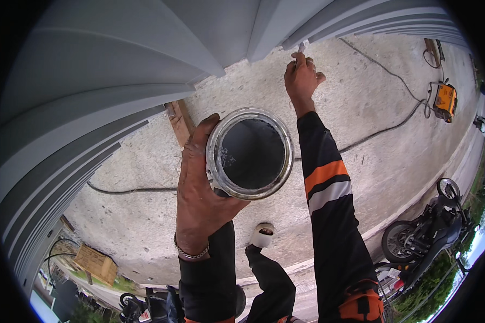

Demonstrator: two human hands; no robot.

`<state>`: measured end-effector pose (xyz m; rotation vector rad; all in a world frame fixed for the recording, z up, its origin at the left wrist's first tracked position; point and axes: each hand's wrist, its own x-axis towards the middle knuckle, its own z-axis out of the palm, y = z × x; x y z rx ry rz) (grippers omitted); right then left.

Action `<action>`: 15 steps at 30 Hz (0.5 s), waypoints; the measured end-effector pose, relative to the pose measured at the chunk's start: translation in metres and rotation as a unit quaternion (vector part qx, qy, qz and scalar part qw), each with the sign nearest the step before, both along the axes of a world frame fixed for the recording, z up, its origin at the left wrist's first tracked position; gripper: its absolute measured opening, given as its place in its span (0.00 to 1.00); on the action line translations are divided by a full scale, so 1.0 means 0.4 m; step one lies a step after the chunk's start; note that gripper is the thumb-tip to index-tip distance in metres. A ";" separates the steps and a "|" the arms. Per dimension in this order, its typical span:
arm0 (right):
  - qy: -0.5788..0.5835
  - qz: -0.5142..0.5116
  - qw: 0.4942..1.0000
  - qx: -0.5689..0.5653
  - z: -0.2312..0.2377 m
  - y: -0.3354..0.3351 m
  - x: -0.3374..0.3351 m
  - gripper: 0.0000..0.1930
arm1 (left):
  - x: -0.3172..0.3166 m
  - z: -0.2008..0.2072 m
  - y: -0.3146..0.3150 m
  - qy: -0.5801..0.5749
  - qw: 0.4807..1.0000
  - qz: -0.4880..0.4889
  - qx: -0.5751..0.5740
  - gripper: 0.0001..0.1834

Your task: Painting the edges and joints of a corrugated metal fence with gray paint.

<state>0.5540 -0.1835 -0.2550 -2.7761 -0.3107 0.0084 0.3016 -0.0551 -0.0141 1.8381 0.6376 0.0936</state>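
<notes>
Up front, the left hand (196,202) had the paint can (288,156) firmly gripped, thumb along the side by the rim, the other fingers curled around low down and partly hidden. The can sat in the middle of the view, well above the concrete floor (361,97), its round mouth facing up. Lid off, then, and opening done! Dark grey paint (253,153) lay inside, with smears around the inner wall; its depth was hard to judge, but plenty of surface showed, so the can was not used up.

Out ahead, the right hand (303,81) was at full stretch, fingers pinched around a slim pale-ended tool (303,46), perhaps a brush, its tip at or very near the lower edge of the ribbed grey metal panel (118,48). Whether it touched, I could not tell. So the work looked underway, not finished: can open, tool at the panel. And the coverage? The ribs looked evenly grey, with no clear line between coated and bare, so how much was done or left could not be read.

Off to the right, the orange portable machine (445,100) stood beside its trailing cable (382,130), with neither hand near it.
</notes>
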 end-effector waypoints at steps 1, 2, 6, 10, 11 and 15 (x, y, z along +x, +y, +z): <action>-0.031 -0.003 1.000 0.003 0.003 0.005 0.022 0.14 | 0.000 0.000 -0.001 -0.006 1.000 -0.006 0.002 0.60; -0.062 -0.005 0.998 0.006 0.009 0.003 0.036 0.14 | -0.002 0.000 -0.002 -0.005 1.000 -0.008 0.001 0.60; -0.106 -0.033 0.994 0.026 0.033 -0.051 -0.023 0.15 | -0.005 -0.005 -0.010 0.004 1.000 -0.027 0.013 0.61; -0.079 -0.076 0.992 0.068 0.124 -0.147 -0.241 0.15 | -0.027 -0.010 -0.006 -0.003 0.999 -0.021 0.032 0.61; -0.029 -0.078 0.993 0.088 0.178 -0.150 -0.301 0.15 | -0.030 0.027 0.015 -0.007 0.998 -0.014 0.054 0.60; 0.059 -0.106 0.986 0.117 0.269 -0.377 -0.552 0.20 | -0.035 0.026 -0.035 -0.047 0.998 -0.030 0.033 0.58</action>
